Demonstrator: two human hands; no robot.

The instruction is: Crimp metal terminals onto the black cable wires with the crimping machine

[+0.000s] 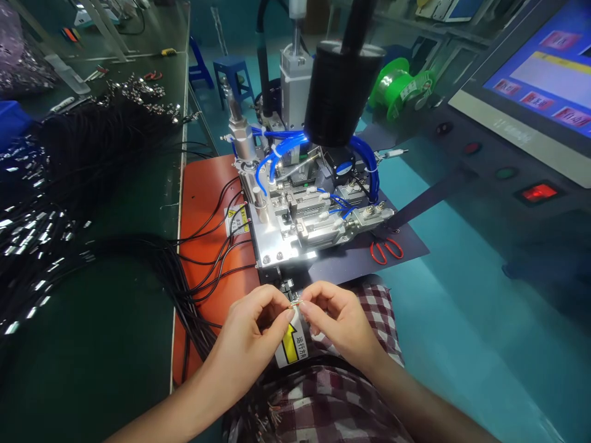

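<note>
My left hand point(258, 329) is closed in a pinch in front of the machine. Its thumb and forefinger hold a tiny piece that looks like a wire end point(296, 303), pale and shiny. My right hand point(339, 320) pinches the same piece from the other side, so both sets of fingertips nearly meet. The fingers cover most of it, and its exact form is too small to make out. Just beyond the fingertips is the front of the metal machine point(277, 237). Below them shows a label with a yellow arrow point(290, 346).
Black cables point(180, 277) run from the dark table to the machine over an orange board point(207, 197). More cables with shiny tips point(28, 246) lie left. Red-handled scissors point(386, 251), a green wire spool point(397, 86) and a control screen point(545, 80) are at right.
</note>
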